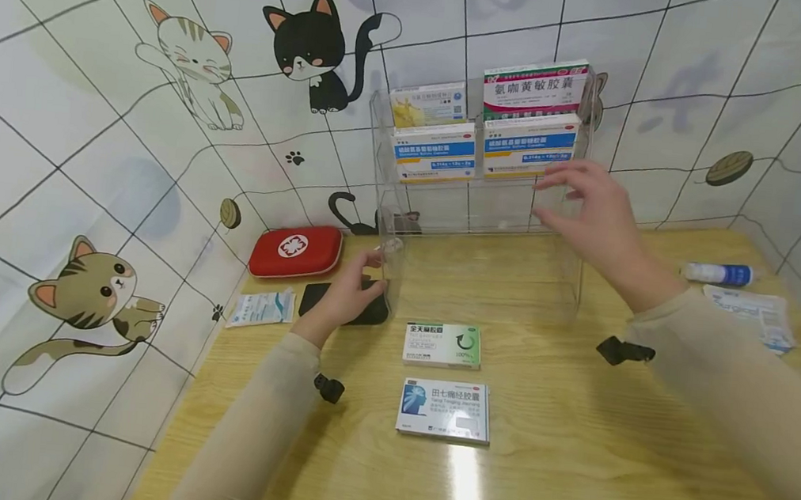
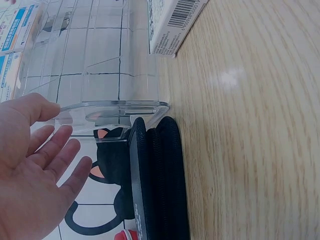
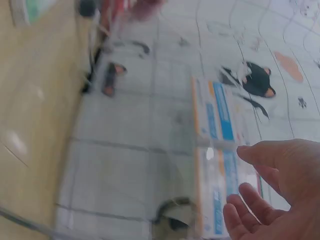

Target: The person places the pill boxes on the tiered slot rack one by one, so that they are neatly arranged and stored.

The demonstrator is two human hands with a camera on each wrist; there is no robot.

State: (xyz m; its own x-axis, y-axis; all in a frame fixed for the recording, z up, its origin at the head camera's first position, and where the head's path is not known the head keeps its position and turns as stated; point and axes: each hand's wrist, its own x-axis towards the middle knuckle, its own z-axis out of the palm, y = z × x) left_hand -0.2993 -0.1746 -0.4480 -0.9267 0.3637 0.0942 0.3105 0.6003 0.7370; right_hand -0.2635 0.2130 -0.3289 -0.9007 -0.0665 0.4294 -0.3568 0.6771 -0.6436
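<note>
Hands: two, both bare, with tan sleeves.
Left hand (image 1: 347, 291): fingers straight and spread, holding nothing. Its fingertips touch the front left corner of the clear plastic rack (image 1: 484, 277). It lies over the black zip pouch (image 1: 317, 300).
Right hand (image 1: 593, 211): fingers loose and open, holding nothing. It is up at the right front of the rack (touching or just beside it, I cannot tell which).
Clear plastic rack: one, standing on the wooden table (image 1: 567, 471) against the wall. It has stepped shelves. The front low part has no boxes in it.
Boxes in the rack: four. Two blue and white boxes (image 1: 434, 152) sit side by side on the middle step. Behind them stand one yellow and white box (image 1: 428, 103) and one red, green and white box (image 1: 535, 85).
Boxes on the table: two, in front of the rack. The green and white box (image 1: 442, 343) is nearer the rack. The blue head picture box (image 1: 444, 409) is just behind it, nearer the person.
Red first aid case (image 1: 295, 250): one, left of the rack by the wall.
Small packet (image 1: 262, 307): one, left of the black pouch.
White bottle with blue cap (image 1: 719, 273): one, lying far right.
Plastic bag (image 1: 752, 312): one, near the bottle.
Cat wall (image 1: 95, 144): many cartoon cats on white tiles.
</note>
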